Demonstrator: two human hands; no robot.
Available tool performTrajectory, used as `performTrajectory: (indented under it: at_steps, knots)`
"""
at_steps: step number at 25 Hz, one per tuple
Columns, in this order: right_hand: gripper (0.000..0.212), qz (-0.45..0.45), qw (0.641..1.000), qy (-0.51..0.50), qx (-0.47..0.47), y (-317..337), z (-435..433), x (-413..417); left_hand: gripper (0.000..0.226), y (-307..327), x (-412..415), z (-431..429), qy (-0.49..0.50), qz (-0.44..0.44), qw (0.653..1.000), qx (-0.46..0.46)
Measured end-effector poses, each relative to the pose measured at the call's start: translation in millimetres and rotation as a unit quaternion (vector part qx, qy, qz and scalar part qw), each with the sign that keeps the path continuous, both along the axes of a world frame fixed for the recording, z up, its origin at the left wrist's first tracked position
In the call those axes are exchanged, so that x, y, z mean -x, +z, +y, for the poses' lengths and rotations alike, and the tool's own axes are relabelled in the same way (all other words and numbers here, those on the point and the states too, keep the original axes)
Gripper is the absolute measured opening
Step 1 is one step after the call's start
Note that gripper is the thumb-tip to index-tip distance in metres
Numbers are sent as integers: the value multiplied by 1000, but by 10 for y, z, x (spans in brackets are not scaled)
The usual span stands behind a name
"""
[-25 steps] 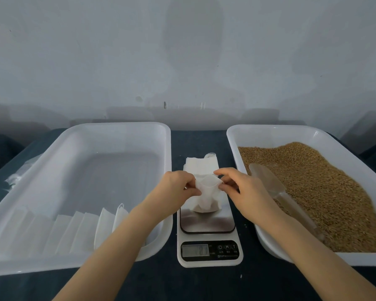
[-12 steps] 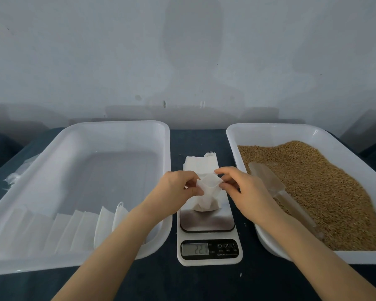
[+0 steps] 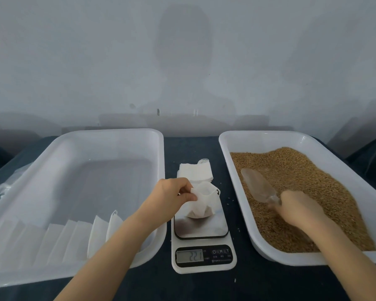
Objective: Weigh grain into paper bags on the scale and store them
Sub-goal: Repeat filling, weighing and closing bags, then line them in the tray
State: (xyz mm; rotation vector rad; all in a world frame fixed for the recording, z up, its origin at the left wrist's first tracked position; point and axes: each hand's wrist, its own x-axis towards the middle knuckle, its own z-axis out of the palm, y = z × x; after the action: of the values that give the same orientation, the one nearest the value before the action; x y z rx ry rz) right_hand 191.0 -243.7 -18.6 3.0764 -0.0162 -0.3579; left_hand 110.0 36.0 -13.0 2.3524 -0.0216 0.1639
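The scale (image 3: 202, 257) on the dark bench (image 3: 204, 287) reads 221, same as half a second ago. On its steel plate stands the small white paper bag (image 3: 201, 205), crumpled, with its mouth open. The left hand (image 3: 172, 198) pinches the rim in a closed grip. The right hand (image 3: 297, 208), earlier also at the rim, now grips the clear scoop (image 3: 257, 185) lying on the grain (image 3: 313, 181). Flat spare bags (image 3: 194, 172) lie behind the scale.

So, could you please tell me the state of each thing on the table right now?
Scale: on, reading 221.
Paper bag: upright on scale, left hand pinching mouth open.
Scoop: in grain, right hand gripping handle.
Grain tray: partly full.
Storage tray: row of bags inside.
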Motion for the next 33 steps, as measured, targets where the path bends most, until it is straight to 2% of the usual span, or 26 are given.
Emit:
performTrajectory:
  at_steps: [6, 10, 12, 15, 21, 25, 33]
  knots:
    - [29, -62, 990, -43, -122, -3, -5, -80, 9, -8, 9, 0, 2, -8, 1000, -3]
    - [30, -77, 991, -63, -85, -10, 30, -11, 11, -10, 23, -7, 1, -17, 1000, -2]
    - [35, -70, 994, -57, -58, -41, 78, 40, 13, -16, 36, -16, 2, -20, 1000, 0]
    - [35, -50, 996, -35, -69, -110, 155, 79, 16, -18, 53, -27, 4, -19, 1000, 7]
    - [38, 37, 981, -43, -187, -27, 80, 69, 16, -6, 86, -54, -2, -15, 1000, 14]
    - [38, 57, 962, -64, -259, 83, -53, 87, 11, 0, 92, -54, -7, -20, 1000, 13]
    - [22, 59, 976, -30, -207, 287, -264, 176, 15, 5, 93, -50, -4, -11, 1000, 16]
